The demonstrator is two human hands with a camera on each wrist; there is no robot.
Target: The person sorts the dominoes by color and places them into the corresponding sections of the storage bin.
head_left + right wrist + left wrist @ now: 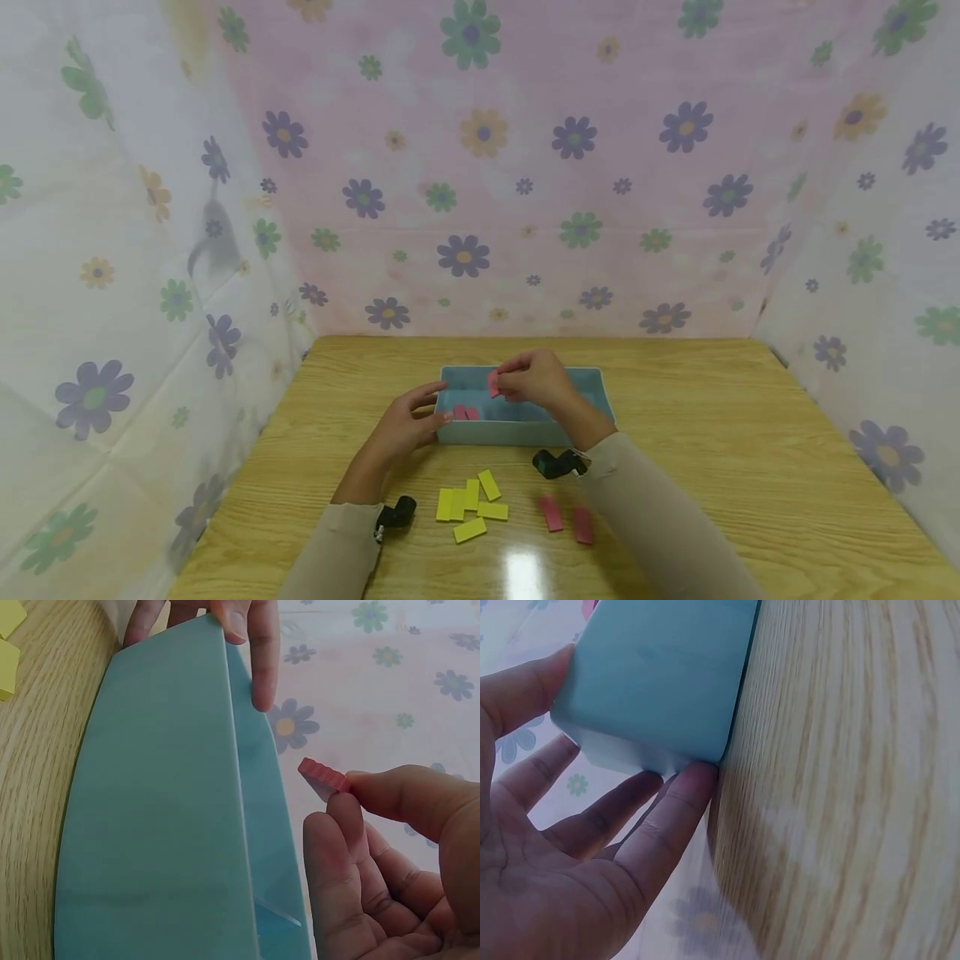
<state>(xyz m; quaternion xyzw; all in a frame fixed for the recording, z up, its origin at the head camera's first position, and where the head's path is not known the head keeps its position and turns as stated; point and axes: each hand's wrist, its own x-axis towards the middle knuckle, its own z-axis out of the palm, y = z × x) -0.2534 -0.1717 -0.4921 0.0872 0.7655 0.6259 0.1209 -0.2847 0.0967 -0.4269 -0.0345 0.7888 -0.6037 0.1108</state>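
A light blue box (pixel 495 432) with an open top stands on the table. My left hand (pixel 403 428) holds its left end, thumb at the near rim corner and fingers against the end wall; the left wrist view shows the fingertips (pixel 696 780) touching that wall. Over the box, my right hand (pixel 542 382) pinches a small pink rectangular block (pixel 322 778) between thumb and fingers. Its edge looks ridged in the right wrist view. Pink blocks (pixel 460 412) lie inside the box at the left. Two darker pink blocks (pixel 551 513) are on the table beside the right forearm.
Several yellow blocks (pixel 471 495) lie loosely grouped on the wooden table (pixel 720 442) in front of the box. Flowered cloth (pixel 525 283) hangs behind the table and along both sides. Small black devices (pixel 555 464) are worn at both wrists.
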